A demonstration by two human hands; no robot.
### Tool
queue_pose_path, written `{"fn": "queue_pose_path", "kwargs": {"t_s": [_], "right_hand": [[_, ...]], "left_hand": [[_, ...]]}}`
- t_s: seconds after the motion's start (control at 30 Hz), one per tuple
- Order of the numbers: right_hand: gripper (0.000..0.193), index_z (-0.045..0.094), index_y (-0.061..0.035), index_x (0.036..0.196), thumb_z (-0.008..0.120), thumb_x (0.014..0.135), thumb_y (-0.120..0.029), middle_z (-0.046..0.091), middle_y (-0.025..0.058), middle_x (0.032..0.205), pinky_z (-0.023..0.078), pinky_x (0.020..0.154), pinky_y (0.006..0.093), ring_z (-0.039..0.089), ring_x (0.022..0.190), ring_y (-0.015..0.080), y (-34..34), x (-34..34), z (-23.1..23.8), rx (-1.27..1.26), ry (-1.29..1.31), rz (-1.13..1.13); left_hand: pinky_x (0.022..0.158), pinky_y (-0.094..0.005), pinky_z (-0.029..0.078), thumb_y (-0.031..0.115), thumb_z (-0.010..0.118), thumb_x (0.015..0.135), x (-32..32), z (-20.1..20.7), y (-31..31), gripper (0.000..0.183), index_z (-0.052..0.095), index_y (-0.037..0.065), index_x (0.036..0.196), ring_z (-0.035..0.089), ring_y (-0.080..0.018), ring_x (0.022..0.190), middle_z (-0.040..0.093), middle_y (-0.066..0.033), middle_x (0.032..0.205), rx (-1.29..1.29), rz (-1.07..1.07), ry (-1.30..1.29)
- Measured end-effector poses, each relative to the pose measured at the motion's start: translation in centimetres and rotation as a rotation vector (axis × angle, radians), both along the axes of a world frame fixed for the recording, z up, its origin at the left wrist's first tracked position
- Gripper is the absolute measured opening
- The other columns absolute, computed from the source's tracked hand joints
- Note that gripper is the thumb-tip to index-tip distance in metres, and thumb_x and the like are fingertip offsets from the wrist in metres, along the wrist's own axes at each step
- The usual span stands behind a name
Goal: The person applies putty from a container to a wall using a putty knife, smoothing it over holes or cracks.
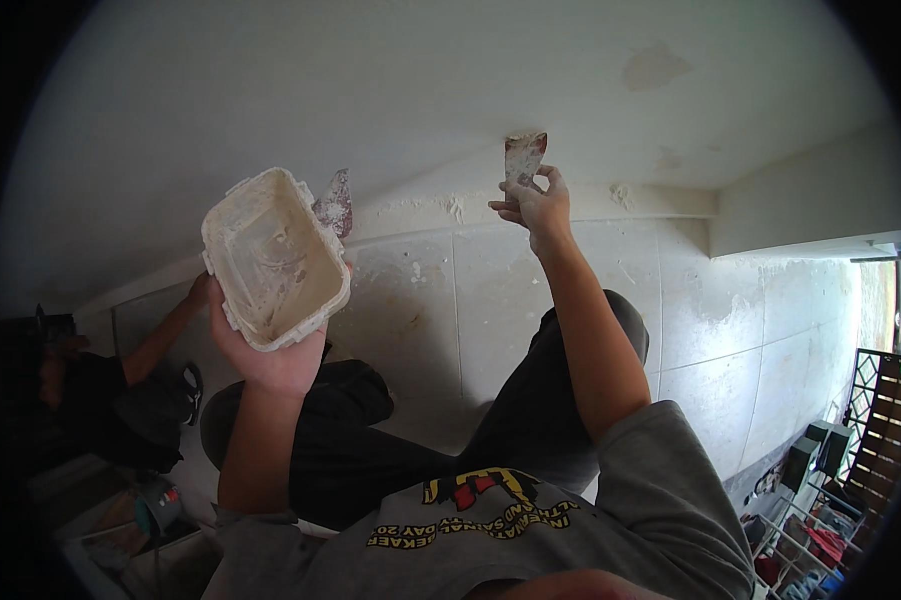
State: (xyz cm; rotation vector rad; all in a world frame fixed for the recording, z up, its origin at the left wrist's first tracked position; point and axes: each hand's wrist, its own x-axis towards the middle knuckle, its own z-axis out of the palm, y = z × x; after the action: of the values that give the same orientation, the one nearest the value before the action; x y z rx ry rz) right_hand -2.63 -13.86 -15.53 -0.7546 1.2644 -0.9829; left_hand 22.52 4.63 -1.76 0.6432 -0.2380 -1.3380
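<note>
My left hand [275,362] holds up a rectangular plastic tub [315,316] from below, its inside smeared with off-white putty. Beyond the tub's right edge a stained, putty-crusted scraper blade [334,205] sticks out; its handle is hidden, so I cannot tell what grips it. Farther right, my right hand [540,208] has its fingers closed on a putty knife [524,160]. The knife's blade is coated with putty, and its far edge meets the pale wall [450,100].
A ledge [640,203] spotted with putty runs along the wall's foot above a stained tiled floor [560,265]. Close by on the left crouches another person in dark clothes [150,405], an arm reaching toward the wall. A slatted gate [880,420] and clutter stand at far right.
</note>
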Motion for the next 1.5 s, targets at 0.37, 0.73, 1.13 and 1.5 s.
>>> {"fn": "queue_pose_path", "kwargs": {"t_s": [0.37,0.73,1.13,1.5], "right_hand": [[0.044,0.036,0.0005,0.122,0.06,0.085,0.005,0.065,0.0267,0.105,0.06,0.052,0.0323,0.072,0.065,0.0292,-0.1,0.5,-0.9,-0.059,0.063,-0.023],[0.046,0.039,-0.0033,0.122,0.059,0.082,0.007,0.066,0.0217,0.094,0.059,0.051,0.0327,0.073,0.065,0.028,-0.6,0.8,-2.3,-0.078,0.161,0.003],[0.04,0.043,-0.0174,0.115,0.058,0.082,0.0,0.07,0.0178,0.085,0.053,0.075,0.0494,0.07,0.082,0.0396,-1.1,1.4,-3.9,-0.173,0.771,0.14],[0.057,0.03,-0.0035,0.132,0.065,0.088,0.002,0.064,0.0216,0.106,0.065,0.063,0.0343,0.073,0.086,0.034,-0.4,1.2,-1.9,0.083,0.006,0.055]], "left_hand": [[0.113,-0.0651,0.026,0.058,0.038,0.098,0.0,-0.3,0.0,0.066,0.036,0.02,0.151,0.039,-0.0329,0.139,0.039,-0.0068,0.152,0.023,0.012,-0.016],[0.113,-0.0659,0.026,0.056,0.039,0.098,0.1,-0.2,-0.1,0.064,0.039,0.019,0.15,0.041,-0.033,0.137,0.041,-0.0074,0.15,-0.019,-0.027,-0.01],[0.112,-0.0645,0.028,0.053,0.038,0.099,0.0,0.0,-0.1,0.061,0.042,0.018,0.148,0.044,-0.0322,0.135,0.044,-0.0076,0.148,0.007,0.002,0.0],[0.111,-0.064,0.031,0.053,0.038,0.098,0.1,0.1,0.3,0.061,0.042,0.017,0.148,0.045,-0.0325,0.134,0.044,-0.0078,0.147,-0.026,0.012,-0.014]]}}
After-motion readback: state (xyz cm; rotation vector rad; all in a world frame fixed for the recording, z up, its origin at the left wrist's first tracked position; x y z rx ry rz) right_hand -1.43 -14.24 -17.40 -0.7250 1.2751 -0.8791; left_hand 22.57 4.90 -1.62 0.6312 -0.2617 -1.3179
